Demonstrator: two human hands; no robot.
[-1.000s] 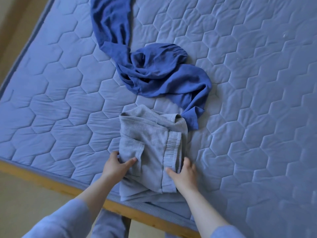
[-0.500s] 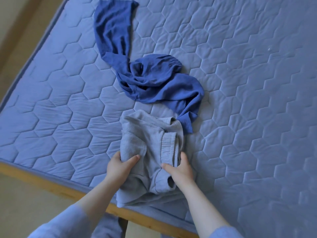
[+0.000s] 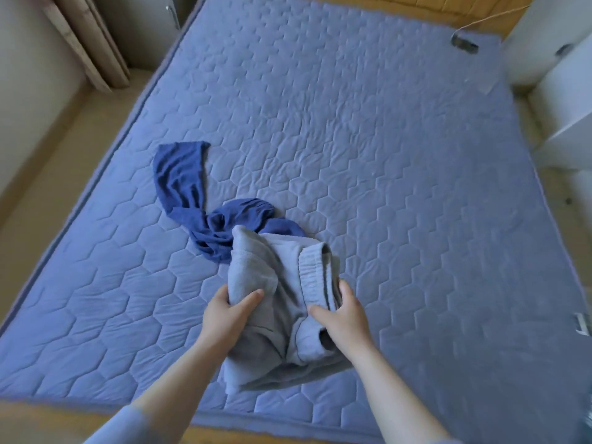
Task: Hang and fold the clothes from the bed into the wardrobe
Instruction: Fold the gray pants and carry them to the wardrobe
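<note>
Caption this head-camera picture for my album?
Left hand and right hand hold a folded grey garment over the mattress.

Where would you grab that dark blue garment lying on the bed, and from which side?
The dark blue garment is probably best pinched at its bunched middle, reaching from above on the left: folds stand up there for fingers to catch, its long strip lies flat, and its right part is hidden behind the grey garment.
</note>
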